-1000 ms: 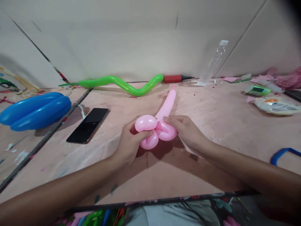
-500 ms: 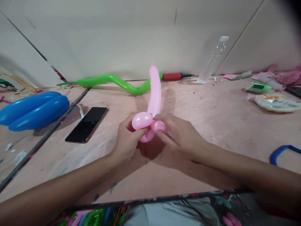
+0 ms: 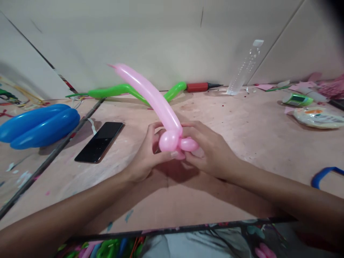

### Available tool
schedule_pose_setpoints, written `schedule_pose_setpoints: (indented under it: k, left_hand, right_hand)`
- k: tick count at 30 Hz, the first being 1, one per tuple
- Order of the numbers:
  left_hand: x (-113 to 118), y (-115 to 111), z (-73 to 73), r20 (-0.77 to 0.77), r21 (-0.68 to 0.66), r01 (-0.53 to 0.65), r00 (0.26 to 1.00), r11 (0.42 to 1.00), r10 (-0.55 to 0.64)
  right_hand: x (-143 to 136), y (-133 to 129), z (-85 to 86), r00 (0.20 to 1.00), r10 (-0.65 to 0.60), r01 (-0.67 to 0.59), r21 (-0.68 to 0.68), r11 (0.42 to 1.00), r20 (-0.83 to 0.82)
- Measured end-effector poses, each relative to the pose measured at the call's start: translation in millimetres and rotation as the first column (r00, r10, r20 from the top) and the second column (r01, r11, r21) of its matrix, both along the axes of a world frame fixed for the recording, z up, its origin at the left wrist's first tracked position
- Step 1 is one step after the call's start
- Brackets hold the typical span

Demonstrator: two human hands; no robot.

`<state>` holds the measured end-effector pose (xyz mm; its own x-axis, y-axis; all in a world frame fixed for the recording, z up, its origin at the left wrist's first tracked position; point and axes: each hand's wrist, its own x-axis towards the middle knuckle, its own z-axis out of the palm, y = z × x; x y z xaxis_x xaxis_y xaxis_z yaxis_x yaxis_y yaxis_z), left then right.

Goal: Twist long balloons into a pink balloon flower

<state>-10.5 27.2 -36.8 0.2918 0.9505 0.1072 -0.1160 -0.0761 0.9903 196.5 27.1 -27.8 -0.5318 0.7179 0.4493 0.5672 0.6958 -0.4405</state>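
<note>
A pink modelling balloon [image 3: 150, 95] is held between both hands above the table. Its long straight section leans up and to the left, ending in a thin uninflated tip. Twisted bubbles bunch together at its lower end. My left hand [image 3: 146, 154] is closed around the rounded left bubble, its thumb lying across the underside. From the other side, my right hand [image 3: 212, 148] grips the small right bubble between thumb and fingers. Some fingertips behind the bubbles are hidden.
A black phone [image 3: 99, 142] and blue folded balloons [image 3: 40, 125] lie to the left. Along the wall are a green balloon [image 3: 107, 91], a red hand pump [image 3: 197, 87] and a clear bottle [image 3: 244, 68]. A packet [image 3: 318, 117] and a blue loop [image 3: 319, 179] sit at right.
The pink balloon's long section has swung from nearly upright to leaning left. Its bubbles have turned and shifted slightly right, with both hands still on them.
</note>
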Motion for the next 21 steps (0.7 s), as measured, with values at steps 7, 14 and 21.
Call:
schedule_pose_setpoints:
  k: [7,14,21]
  left_hand:
    - [3.5,1.5,-1.7,-0.024,-0.054,-0.234,0.972,0.971,0.233]
    - [8.2,-10.0,1.6,-0.266,0.133,-0.401,0.867,0.907,0.422]
    - [15.3,-23.3,4.6,-0.226,0.212,-0.387,0.874,0.897,0.43]
  right_hand:
    - [-1.4,-2.3,1.9,0.975,0.142,-0.168,0.144,0.975,0.172]
    - [-3.2,-2.4,5.7,0.996,0.089,-0.088,-0.025,0.996,0.018]
    - [-5.7,-3.4,17.9,0.979,-0.023,-0.055,-0.376,0.925,-0.201]
